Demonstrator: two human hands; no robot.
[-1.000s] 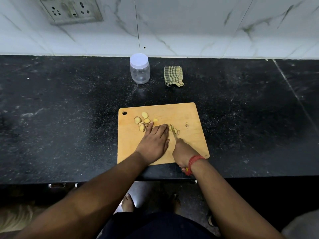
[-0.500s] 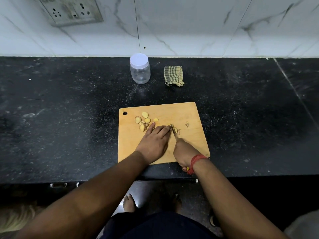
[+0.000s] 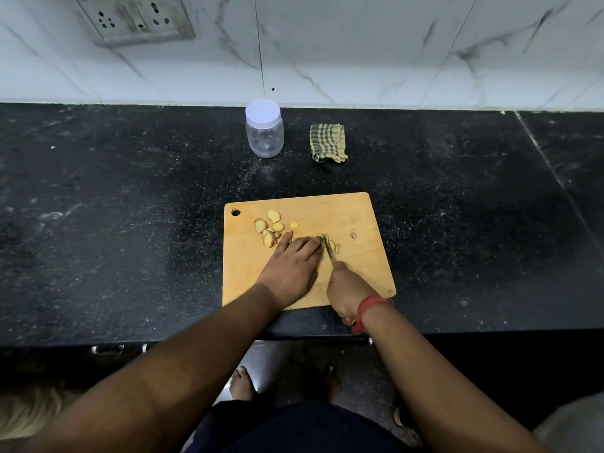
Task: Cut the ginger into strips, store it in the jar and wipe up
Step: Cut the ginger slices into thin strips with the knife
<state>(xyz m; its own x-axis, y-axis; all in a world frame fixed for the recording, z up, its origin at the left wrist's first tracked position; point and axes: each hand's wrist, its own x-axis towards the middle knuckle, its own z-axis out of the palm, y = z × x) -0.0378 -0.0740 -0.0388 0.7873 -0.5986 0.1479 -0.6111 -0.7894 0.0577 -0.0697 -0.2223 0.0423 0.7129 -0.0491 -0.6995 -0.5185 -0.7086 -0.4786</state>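
Observation:
A wooden cutting board lies on the black counter. Several yellow ginger slices sit at its upper left. My left hand lies flat on the board, fingertips pressing down a ginger piece that is hidden under them. My right hand grips a knife, its blade right beside my left fingertips. Cut ginger strips lie just right of the blade. A clear jar with a white lid on stands at the back. A folded checked cloth lies to its right.
A small ginger scrap lies on the board's right part. A white marble wall with a socket panel rises behind the counter. The counter's front edge runs just below the board, and bare feet show on the floor.
The knife has edged slightly left along the ginger, closer to my left fingertips. My left hand has stayed in place.

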